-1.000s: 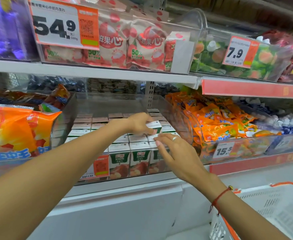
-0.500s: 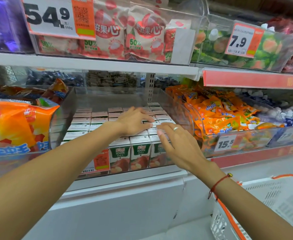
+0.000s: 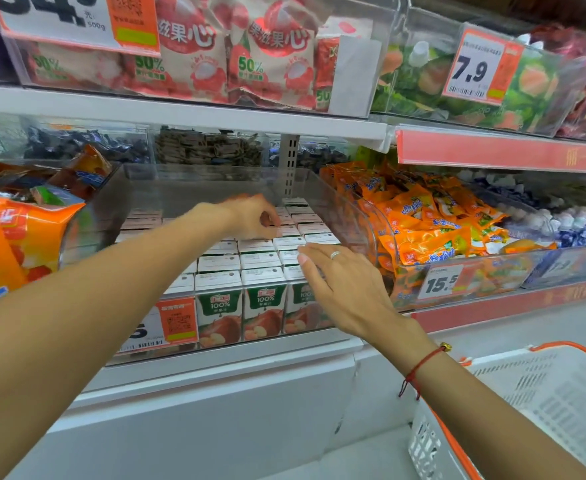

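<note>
Small white and green juice cartons [image 3: 263,306] stand in tight rows inside a clear plastic bin [image 3: 215,188] on the middle shelf. My left hand [image 3: 250,216] reaches deep into the bin, and its curled fingers and thumb pinch the top of one carton in a back row. My right hand [image 3: 347,289], wearing a ring, lies flat with straight fingers over the front right cartons, touching their tops.
A white shopping basket [image 3: 544,410] with orange trim sits at the lower right. Orange snack packets [image 3: 423,223] fill the bin to the right, and a large orange bag [image 3: 14,244] fills the one to the left. The shelf above [image 3: 180,112] overhangs the cartons.
My left hand has moved further back into the bin and its fingers have curled down. My right hand has slid slightly forward over the front cartons.
</note>
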The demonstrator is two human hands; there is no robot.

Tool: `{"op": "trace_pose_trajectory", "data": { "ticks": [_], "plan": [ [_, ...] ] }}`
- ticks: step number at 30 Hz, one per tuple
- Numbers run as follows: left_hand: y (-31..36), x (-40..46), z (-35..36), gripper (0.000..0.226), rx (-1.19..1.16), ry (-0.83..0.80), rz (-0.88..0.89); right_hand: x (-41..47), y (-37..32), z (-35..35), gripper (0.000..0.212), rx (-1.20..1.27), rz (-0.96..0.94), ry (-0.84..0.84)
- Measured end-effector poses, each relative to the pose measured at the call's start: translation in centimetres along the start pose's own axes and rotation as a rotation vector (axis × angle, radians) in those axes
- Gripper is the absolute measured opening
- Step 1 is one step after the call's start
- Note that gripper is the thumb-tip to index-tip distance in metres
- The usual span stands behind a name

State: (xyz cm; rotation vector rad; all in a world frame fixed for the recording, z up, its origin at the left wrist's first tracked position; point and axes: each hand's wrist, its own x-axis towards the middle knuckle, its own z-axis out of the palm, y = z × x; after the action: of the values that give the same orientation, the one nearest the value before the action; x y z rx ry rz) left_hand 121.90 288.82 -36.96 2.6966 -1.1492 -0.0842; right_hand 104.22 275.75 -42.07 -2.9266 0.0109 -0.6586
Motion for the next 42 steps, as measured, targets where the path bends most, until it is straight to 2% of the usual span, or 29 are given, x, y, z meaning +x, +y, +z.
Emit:
{"op": "trace_pose_trajectory", "data": {
  "ticks": [6, 10, 14, 18, 21, 25, 28, 31, 35, 39, 42],
  "plan": [
    [0.5, 1.5, -1.4, 0.038, 0.115, -0.095, 0.014, 0.1, 0.1, 0.2, 0.046, -0.007, 0.004, 0.012],
    [0.1, 1.4, -1.2, 0.044, 0.073, -0.151, 0.004, 0.2, 0.2, 0.3, 0.046, -0.008, 0.010, 0.014],
    [0.2, 0.8, -0.8, 0.048, 0.017, -0.138, 0.016, 0.2, 0.3, 0.5, 0.045, -0.002, 0.020, 0.034],
    [0.5, -0.3, -1.5, 0.049, -0.155, 0.024, 0.026, 0.2, 0.2, 0.6, 0.042, 0.009, 0.034, 0.048],
    [1.1, -1.6, -1.8, 0.045, -0.367, 0.191, -0.033, 0.1, 0.2, 0.6, 0.042, -0.002, 0.037, 0.042],
    [2.1, -4.6, -0.8, 0.039, -0.547, 0.561, -0.159, 0.2, -0.1, 0.2, 0.042, -0.017, 0.055, 0.003],
    [2.6, -7.9, -0.2, 0.037, -0.846, 0.761, -0.223, 0.2, -0.2, -0.3, 0.042, 0.025, 0.061, -0.054],
    [2.8, -11.8, 0.0, 0.037, -1.092, 0.779, -0.276, 0.1, -0.8, -1.1, 0.039, 0.072, 0.061, -0.054],
    [2.9, -17.8, 0.6, 0.034, -1.239, 0.759, -0.294, -1.5, -3.1, -1.9, 0.032, 0.162, 0.030, 0.004],
    [3.0, -21.6, 1.0, 0.022, -1.317, 0.786, -0.295, -3.8, -6.8, -3.0, 0.027, 0.504, 0.063, 0.109],
    [3.1, -22.8, 1.3, 0.022, -1.306, 0.729, -0.280, -4.6, -9.7, -4.1, 0.031, 0.732, 0.124, 0.152]
  ]
}}
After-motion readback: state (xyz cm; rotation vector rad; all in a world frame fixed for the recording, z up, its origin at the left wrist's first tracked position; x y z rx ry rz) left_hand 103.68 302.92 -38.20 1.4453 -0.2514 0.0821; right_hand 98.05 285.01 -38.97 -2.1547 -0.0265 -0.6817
